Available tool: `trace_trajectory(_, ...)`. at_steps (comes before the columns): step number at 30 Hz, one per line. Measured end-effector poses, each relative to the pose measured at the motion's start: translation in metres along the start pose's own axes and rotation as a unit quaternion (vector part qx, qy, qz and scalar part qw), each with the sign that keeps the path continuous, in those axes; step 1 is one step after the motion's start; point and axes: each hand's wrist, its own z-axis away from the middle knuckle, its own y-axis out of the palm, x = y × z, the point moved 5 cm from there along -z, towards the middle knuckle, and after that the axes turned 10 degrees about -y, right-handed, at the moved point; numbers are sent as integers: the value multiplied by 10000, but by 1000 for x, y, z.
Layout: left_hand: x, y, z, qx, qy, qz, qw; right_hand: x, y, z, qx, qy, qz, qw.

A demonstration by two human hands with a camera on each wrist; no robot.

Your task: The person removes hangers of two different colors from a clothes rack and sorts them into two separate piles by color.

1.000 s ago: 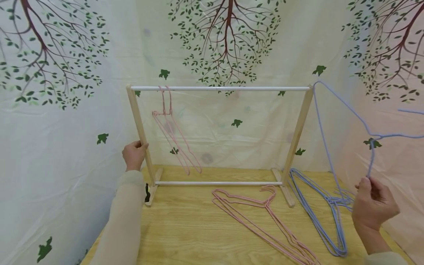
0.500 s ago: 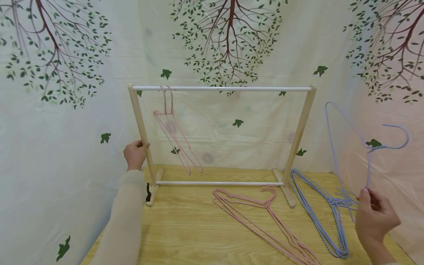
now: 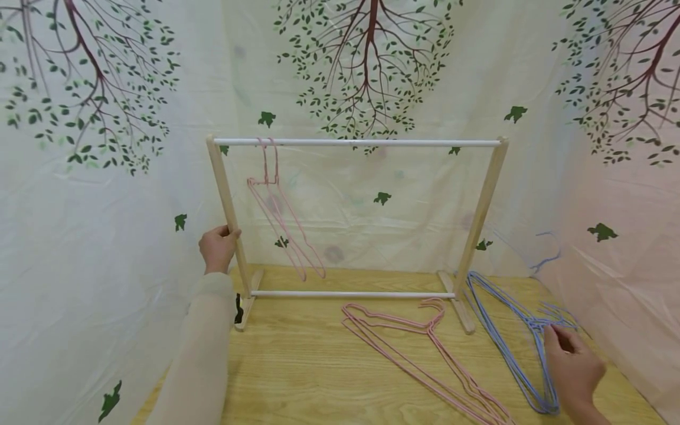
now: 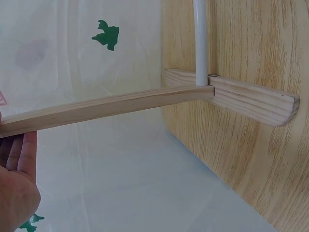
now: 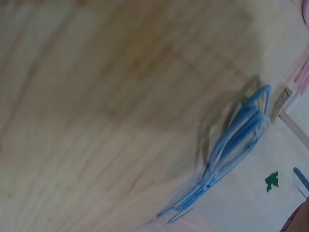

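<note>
My left hand (image 3: 218,249) grips the left wooden post (image 3: 221,183) of a small clothes rack. In the left wrist view, the fingers of that hand (image 4: 19,179) lie against the post's underside. My right hand (image 3: 575,366) pinches one arm of a blue wire hanger (image 3: 538,267), which is blurred, its hook upward and to the right of the rack. Only part of that hanger (image 5: 301,180) shows in the right wrist view. Below it, several blue hangers (image 3: 538,323) lie in a pile beside my right hand. Two pink hangers (image 3: 265,168) hang near the left end of the rack's white top rail (image 3: 372,143).
Several pink hangers (image 3: 430,326) lie on the wooden table (image 3: 297,366) in front of the rack's right foot (image 3: 461,314). The rack's lower white rail (image 3: 350,294) runs close above the table. A patterned curtain (image 3: 329,236) encloses the back and sides.
My right hand has moved left and down with the blue hanger, bringing its hook lower and nearer the rack's right post. My left hand keeps its hold on the left post.
</note>
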Motion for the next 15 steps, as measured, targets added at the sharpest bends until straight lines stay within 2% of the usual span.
trace_trajectory(4,0,0,1,-58,-20,-28,10000,-7,9,7,410,15,401,9984)
trace_trajectory(7,0,0,2,-68,-46,-41,10000,-16,16,9,854,288,754,9931)
trace_trajectory(11,1,1,1,-79,-100,-21,9999,-33,19,8,1589,729,1370,9750)
trace_trajectory(15,1,4,-1,-19,-156,32,9999,-49,20,2,2039,1029,1759,9575)
